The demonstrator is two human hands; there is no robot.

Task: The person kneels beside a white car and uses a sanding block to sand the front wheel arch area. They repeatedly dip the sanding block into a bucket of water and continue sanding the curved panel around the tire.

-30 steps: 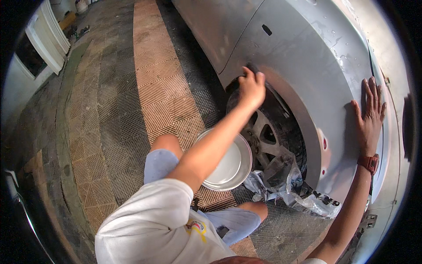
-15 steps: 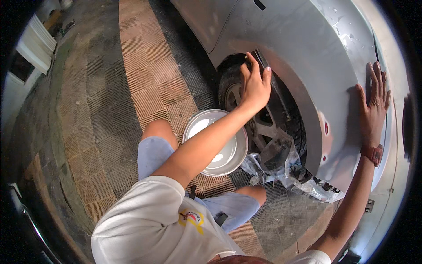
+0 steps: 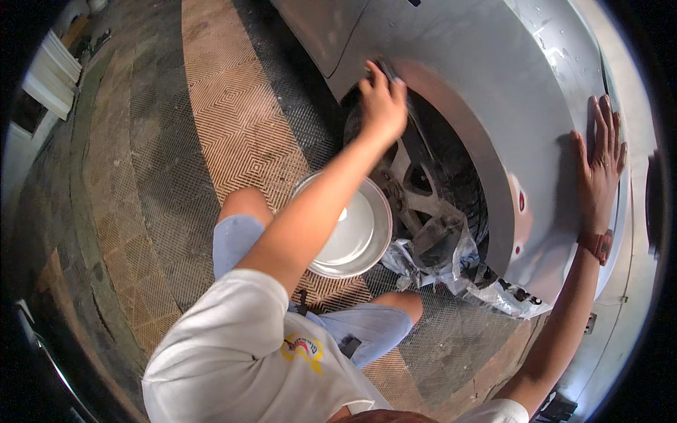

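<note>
My left hand (image 3: 384, 106) grips a dark pad (image 3: 386, 70), partly hidden behind its fingers, at the edge of the wheel arch on the grey car panel (image 3: 536, 197). My right hand (image 3: 599, 158) lies open and flat near the panel's outer edge, its fingers spread. Below my left forearm a round metal basin (image 3: 381, 240) of pale liquid stands beside the wheel (image 3: 412, 183). Crumpled clear plastic (image 3: 462, 257) drapes over the lower wheel. The panel has pale, pinkish and small red patches around the arch.
Patterned tan and dark floor tiles (image 3: 233, 127) run along the car's side. My bent knees are on either side below the basin. At the upper left are white panels (image 3: 53, 70) and small clutter. A pale wall or surface (image 3: 620, 296) borders the car at the right.
Over the last second my left hand has shifted along the arch, most recently up and leftward. My right hand stays on the panel. The whole view has shifted slightly with my head.
</note>
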